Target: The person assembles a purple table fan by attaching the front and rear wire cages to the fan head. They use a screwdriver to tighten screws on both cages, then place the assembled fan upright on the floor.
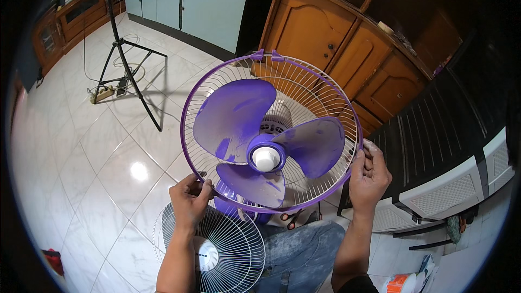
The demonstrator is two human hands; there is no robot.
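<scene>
A purple fan (271, 135) with three dusty blades and a white hub cap stands in front of me, its front grille off. My left hand (190, 198) grips the purple rim of the rear guard at the lower left. My right hand (369, 176) holds the same rim at the lower right. The detached white front grille (217, 247) lies on the floor by my left forearm, partly under it. The fan's purple base is mostly hidden behind the guard.
A black tripod (127, 62) with a power strip and cables stands on the white tiled floor at the left. Wooden cabinets (347, 49) rise behind the fan. A dark slatted bench (439, 130) is at the right. Scissors (293, 218) lie under the fan.
</scene>
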